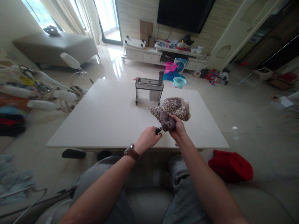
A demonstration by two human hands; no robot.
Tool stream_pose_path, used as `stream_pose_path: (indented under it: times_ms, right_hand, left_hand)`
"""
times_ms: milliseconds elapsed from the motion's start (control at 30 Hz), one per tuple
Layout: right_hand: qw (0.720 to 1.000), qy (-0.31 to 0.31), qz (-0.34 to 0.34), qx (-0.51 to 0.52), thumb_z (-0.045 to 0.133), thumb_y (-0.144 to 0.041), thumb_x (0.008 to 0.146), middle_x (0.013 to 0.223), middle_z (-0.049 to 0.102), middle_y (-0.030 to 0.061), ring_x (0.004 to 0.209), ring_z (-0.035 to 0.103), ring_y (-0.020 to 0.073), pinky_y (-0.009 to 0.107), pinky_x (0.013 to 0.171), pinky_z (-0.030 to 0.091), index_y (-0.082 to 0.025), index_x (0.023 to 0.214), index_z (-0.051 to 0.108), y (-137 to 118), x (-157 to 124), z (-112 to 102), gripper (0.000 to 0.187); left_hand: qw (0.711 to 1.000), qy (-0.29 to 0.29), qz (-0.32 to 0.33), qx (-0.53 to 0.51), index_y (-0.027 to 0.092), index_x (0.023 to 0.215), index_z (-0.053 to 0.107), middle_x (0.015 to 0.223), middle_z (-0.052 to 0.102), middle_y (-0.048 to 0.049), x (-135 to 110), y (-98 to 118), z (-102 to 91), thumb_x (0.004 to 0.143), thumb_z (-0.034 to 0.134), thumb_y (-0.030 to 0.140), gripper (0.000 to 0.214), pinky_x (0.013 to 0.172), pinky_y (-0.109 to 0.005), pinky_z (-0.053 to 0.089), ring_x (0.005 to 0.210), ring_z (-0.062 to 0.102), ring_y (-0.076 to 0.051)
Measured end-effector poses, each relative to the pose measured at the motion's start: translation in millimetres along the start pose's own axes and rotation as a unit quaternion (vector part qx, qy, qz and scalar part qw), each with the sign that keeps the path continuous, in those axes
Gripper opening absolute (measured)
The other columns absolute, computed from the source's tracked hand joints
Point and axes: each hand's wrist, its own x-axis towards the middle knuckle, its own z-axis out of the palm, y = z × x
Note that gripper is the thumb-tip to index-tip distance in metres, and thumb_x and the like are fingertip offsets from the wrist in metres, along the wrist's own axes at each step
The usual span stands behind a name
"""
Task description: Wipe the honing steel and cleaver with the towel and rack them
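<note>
Largest before us is the white counter [100, 121], and over it, at three o'clock from the middle, we have the stuffed toy [174, 105], lifted in our grip. We judge it light and squashy, with a speckled, woolly-looking cover that should not slip or break; the plump body looks the best place to hold, since the thin point at nine o'clock would likely flop. The dark-framed rack [147, 84] stands upright on the counter at twelve o'clock. Our right hand [178, 129] is closed round the toy's lower part from five o'clock, thumb on top. Our left hand [149, 137], at seven o'clock from the toy, is curled round a small tool [158, 130] with a black handle. Its metal end lies right by the toy's lower edge; we cannot tell whether it goes in.
</note>
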Motion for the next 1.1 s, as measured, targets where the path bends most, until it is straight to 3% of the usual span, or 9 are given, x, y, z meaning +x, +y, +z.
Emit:
stream_pose_path:
  times_ms: [767,1100]
  right_hand:
    - [1.000,0.006,0.011,0.002,0.078,-0.010,0.072,0.088,0.083,0.0028,0.080,0.079,0.0193,0.033,0.083,0.069,-0.015,0.092,0.073,-2.9,-0.7,0.2,0.021]
    - [1.000,0.000,0.015,0.004,0.077,-0.010,0.072,0.085,0.082,0.0022,0.077,0.078,0.0183,0.031,0.078,0.069,-0.017,0.088,0.072,6.8,-4.8,8.8,0.018]
  left_hand:
    - [1.000,-0.003,-0.001,0.001,0.014,0.075,0.073,0.072,0.071,-0.0086,2.2,2.3,3.2,0.085,0.059,0.024,0.019,0.062,-0.030,0.031,0.062,0.052,-0.015]
    - [1.000,0.006,-0.003,0.001,0.015,0.074,0.071,0.072,0.071,-0.0085,-3.4,-6.6,-0.4,0.084,0.059,0.025,0.019,0.061,-0.030,0.030,0.062,0.052,-0.014]
